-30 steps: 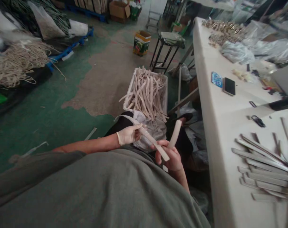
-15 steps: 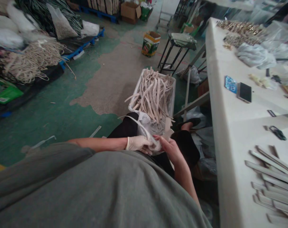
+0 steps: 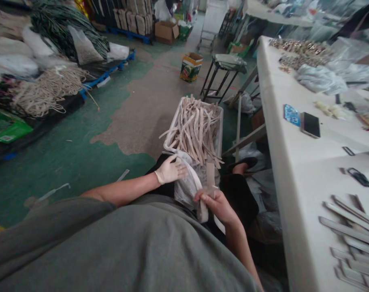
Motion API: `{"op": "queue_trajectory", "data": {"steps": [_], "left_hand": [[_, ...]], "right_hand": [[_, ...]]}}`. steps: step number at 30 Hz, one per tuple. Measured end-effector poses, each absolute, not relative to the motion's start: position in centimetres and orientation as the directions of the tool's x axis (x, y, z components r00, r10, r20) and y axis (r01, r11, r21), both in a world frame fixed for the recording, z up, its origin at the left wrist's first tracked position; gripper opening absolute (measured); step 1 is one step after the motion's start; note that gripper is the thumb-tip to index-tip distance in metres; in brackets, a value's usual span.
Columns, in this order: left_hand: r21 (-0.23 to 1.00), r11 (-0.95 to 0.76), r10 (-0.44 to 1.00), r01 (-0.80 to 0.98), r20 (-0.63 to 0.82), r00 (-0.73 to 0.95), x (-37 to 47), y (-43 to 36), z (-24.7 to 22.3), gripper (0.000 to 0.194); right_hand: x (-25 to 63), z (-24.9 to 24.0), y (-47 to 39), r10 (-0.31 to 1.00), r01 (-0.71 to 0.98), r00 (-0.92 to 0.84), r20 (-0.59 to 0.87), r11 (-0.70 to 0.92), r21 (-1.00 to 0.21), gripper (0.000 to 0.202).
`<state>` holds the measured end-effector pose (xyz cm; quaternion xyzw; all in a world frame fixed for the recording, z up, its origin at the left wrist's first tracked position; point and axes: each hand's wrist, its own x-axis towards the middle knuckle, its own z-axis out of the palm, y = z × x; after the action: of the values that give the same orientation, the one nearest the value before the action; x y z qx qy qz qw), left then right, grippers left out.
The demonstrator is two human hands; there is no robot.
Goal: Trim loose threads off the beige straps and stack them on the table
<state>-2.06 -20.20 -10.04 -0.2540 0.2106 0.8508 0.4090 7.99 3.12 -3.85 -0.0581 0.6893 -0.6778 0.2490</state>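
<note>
Head view: right hand grips a pale strap, one end pointing forward, rest curving; left hand spread alongside.

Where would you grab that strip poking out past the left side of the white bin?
Probably by its free end, coming from the left: the strip juts past the rim of the white bin, its tip clear of the crowded pile, so a pinch should fit.

The floor is dimly lit, while the table is rendered brighter. Dark shadow is cast beneath it. Toward the edges, detail is blurred and stretched.
</note>
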Motion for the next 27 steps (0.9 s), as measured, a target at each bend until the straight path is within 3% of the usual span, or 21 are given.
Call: {"op": "queue_trajectory", "data": {"steps": [5, 9, 13, 17, 22, 27], "left_hand": [[0.337, -0.756, 0.239, -0.562, -0.656, -0.716, -10.1, -19.8, -9.3, 0.036], [0.478, -0.771, 0.134, -0.421, -0.524, -0.841, -12.5, -18.3, -6.7, 0.023], [0.681, -0.625, 0.223, -0.381, -0.312, -0.923, -10.6, -16.5, -5.2, 0.022], [0.826, -0.391, 0.419, -0.407, -0.234, -0.877, -6.5, -15.0, -4.8, 0.029], [0.953, -0.062, 0.672, -0.298, -0.181, -0.718, -2.3, -13.6, -4.0, 0.044], [0.975, 0.092, 0.754, -0.203, -0.201, -0.625, -0.6, -13.0, -3.6, 0.047]], "right_hand": [[11.3, -3.2, 2.8, -0.537, 0.227, -0.785, -0.31, 0.217, -0.95, 0.041], [12.5, -5.7, 2.6, -0.433, 0.29, -0.835, -0.341, 0.182, -0.94, 0.041], [11.1, -6.6, 3.9, -0.126, 0.248, -0.96, -0.251, 0.041, -0.968, 0.04], [7.8, -3.9, 5.1, 0.105, 0.095, -0.99, -0.096, -0.015, -0.995, 0.037], [4.0, -1.0, 5.5, 0.125, -0.05, -0.991, 0.049, -0.002, -0.999, 0.032], [3.7, -0.8, 5.7, 0.142, -0.067, -0.988, 0.062, -0.035, -0.997, 0.03]]}}
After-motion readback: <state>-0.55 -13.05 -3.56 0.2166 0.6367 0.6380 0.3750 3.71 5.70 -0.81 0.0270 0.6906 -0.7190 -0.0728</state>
